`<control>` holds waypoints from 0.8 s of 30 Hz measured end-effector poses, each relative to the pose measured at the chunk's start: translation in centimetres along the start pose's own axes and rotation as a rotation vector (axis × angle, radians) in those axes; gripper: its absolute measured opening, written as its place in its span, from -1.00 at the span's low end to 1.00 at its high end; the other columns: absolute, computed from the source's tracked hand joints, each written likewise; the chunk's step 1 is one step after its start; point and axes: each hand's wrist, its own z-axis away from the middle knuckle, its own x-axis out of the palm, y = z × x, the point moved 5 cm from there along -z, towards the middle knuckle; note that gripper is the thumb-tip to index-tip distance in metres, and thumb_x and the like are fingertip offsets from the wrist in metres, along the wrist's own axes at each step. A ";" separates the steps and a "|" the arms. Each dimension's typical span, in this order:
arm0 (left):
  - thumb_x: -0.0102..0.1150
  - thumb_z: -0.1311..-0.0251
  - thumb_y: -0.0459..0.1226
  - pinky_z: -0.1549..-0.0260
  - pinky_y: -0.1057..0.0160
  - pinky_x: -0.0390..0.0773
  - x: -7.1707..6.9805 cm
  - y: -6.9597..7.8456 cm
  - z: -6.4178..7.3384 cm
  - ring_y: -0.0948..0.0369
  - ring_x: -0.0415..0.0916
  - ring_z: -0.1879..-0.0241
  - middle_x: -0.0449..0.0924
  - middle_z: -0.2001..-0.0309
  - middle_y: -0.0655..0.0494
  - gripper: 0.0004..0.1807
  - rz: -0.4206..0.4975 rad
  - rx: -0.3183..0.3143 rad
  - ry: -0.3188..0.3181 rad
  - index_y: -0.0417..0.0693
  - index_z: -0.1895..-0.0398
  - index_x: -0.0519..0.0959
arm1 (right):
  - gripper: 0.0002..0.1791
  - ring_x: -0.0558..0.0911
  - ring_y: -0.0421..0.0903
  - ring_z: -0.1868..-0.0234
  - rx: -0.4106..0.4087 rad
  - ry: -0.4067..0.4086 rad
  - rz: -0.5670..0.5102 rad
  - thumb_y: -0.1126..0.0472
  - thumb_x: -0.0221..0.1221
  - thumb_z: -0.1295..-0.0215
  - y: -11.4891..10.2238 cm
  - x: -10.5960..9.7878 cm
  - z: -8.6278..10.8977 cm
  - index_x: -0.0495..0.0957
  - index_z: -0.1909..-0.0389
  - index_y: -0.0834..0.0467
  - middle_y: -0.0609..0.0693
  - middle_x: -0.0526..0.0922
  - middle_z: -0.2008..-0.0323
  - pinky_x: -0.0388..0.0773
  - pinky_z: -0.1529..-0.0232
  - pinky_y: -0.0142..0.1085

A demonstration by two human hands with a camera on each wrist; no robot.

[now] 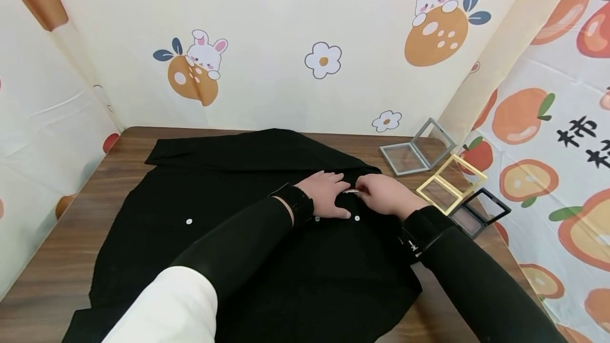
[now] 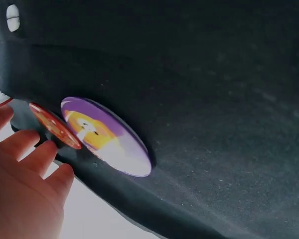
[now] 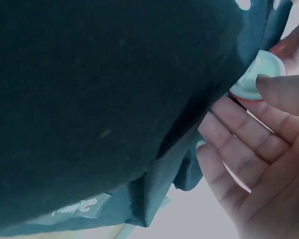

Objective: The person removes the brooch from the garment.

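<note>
The round badge (image 3: 270, 63) was between the two hands, at the black shirt (image 1: 248, 184), which lay spread on the tabletop (image 1: 125, 163). The right hand (image 1: 387, 195) pinched this badge between thumb and finger, while the left hand (image 1: 323, 195) rested on the shirt, its fingers loose and rather straight.

In my judgement, the badge could slip away if the thumb pressed unevenly on its smooth surface. If the left hand pulled the soft shirt, it could bunch, and the badge could sit crooked. If its back carried something sharp, which was too blurred to tell, a finger could be pricked.

The shirt looked matt, with shallow folds. The purple badge (image 2: 107, 137) was a glossy disc; the red badge (image 2: 55, 125) was just beside it, also round. The white buttons (image 1: 189, 222) were small.
</note>
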 end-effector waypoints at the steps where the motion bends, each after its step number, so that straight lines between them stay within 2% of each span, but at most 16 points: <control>1: 0.04 -0.37 0.34 -0.54 0.05 -0.06 -0.2 0.0 0.0 0.10 -0.03 -0.60 0.05 -0.63 0.05 -0.12 0.010 0.006 0.008 0.14 -0.62 0.22 | -0.91 0.58 -0.14 0.36 0.008 0.001 -0.019 0.24 0.20 -0.49 0.2 -0.1 -0.1 0.66 0.18 0.13 -0.07 0.63 0.35 0.57 0.17 -0.07; 5: 0.08 -0.35 0.32 -0.54 0.07 -0.03 -0.7 0.0 -0.2 0.12 0.01 -0.59 0.08 -0.62 0.04 -0.11 0.042 0.043 0.035 0.11 -0.61 0.23 | -0.86 0.58 -0.14 0.36 0.052 -0.006 -0.086 0.19 0.17 -0.53 1.0 0.0 -0.4 0.66 0.16 0.14 -0.07 0.64 0.35 0.55 0.18 -0.08; 13: 0.18 -0.28 0.26 -0.50 0.15 0.08 -0.5 0.0 -0.4 0.09 0.06 -0.56 0.06 -0.62 0.03 -0.03 0.115 0.109 0.048 0.13 -0.65 0.11 | -0.81 0.52 -0.11 0.41 0.112 -0.015 -0.176 0.18 0.10 -0.59 1.5 0.2 -0.4 0.63 0.05 0.19 -0.04 0.60 0.36 0.47 0.22 -0.10; 18: 0.18 -0.26 0.27 -0.50 0.14 0.09 -0.3 -0.2 -0.8 0.09 0.08 -0.55 0.04 -0.62 0.03 0.02 0.090 0.129 0.056 0.14 -0.68 0.04 | -0.81 0.50 -0.10 0.44 0.132 0.012 -0.214 0.18 0.07 -0.60 1.9 0.5 -0.7 0.61 0.07 0.19 -0.03 0.58 0.39 0.43 0.25 -0.12; 24: 0.16 -0.24 0.31 -0.52 0.11 0.04 0.3 -1.1 -1.4 0.10 0.07 -0.56 0.01 -0.63 0.02 0.04 0.052 0.111 0.057 0.17 -0.69 0.01 | -0.81 0.50 -0.09 0.44 0.146 0.049 -0.262 0.16 0.08 -0.59 2.0 0.8 -1.3 0.60 0.15 0.17 -0.03 0.57 0.41 0.42 0.28 -0.15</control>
